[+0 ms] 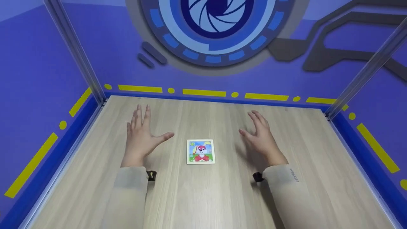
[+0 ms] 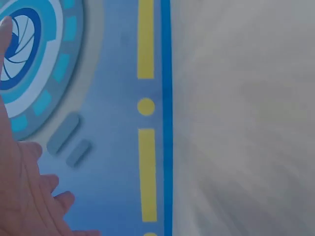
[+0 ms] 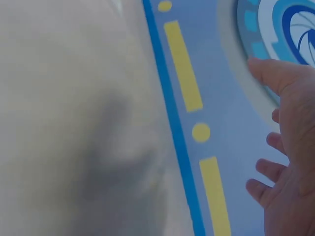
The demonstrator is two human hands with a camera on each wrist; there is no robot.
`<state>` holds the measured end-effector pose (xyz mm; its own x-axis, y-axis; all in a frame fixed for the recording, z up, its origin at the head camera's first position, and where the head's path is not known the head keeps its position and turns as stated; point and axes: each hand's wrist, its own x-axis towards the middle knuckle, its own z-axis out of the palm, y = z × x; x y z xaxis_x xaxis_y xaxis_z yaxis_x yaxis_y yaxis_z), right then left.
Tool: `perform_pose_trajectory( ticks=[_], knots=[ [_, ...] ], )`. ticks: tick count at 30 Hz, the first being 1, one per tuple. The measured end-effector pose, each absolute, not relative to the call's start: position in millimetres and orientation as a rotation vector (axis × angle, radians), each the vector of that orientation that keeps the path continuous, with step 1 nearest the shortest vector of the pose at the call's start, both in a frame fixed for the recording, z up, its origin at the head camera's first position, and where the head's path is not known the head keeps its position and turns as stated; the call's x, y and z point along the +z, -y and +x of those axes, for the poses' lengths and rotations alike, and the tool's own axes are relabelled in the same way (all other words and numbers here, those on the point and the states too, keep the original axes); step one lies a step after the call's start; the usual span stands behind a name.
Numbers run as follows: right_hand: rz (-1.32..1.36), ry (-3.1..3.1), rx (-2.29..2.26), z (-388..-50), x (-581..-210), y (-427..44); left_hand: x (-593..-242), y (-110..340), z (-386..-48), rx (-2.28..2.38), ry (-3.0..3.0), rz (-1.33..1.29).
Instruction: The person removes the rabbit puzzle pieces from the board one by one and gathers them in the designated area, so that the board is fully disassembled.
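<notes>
A small square picture puzzle [image 1: 201,152] lies flat on the wooden table [image 1: 203,197], showing a red and white cartoon rabbit inside a white border. To its left, my left hand [image 1: 140,140] is raised with fingers spread and thumb pointing toward the picture. On the other side, my right hand [image 1: 262,138] hovers over its own shadow, fingers loosely extended. Neither hand touches anything. In the left wrist view the left hand [image 2: 29,191] shows at the lower left edge; in the right wrist view the right hand [image 3: 295,147] appears at the right edge.
Blue-purple printed panels [image 1: 203,79] with yellow dashes enclose the table at the back and both sides. Metal posts stand at the back left corner [image 1: 78,51] and back right corner [image 1: 365,73]. Dark straps [image 1: 152,175] sit at both wrists.
</notes>
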<state>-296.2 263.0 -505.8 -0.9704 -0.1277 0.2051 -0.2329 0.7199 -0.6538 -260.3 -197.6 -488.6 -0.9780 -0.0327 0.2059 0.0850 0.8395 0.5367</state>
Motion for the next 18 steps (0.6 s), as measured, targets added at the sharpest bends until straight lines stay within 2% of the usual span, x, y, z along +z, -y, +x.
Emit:
perform_pose_trajectory(
  ticks=[18],
  knots=[
    [0.396, 2.720, 1.472, -298, -503, -178, -497, 151, -263, -1.225, 2.889, -0.260]
  ],
)
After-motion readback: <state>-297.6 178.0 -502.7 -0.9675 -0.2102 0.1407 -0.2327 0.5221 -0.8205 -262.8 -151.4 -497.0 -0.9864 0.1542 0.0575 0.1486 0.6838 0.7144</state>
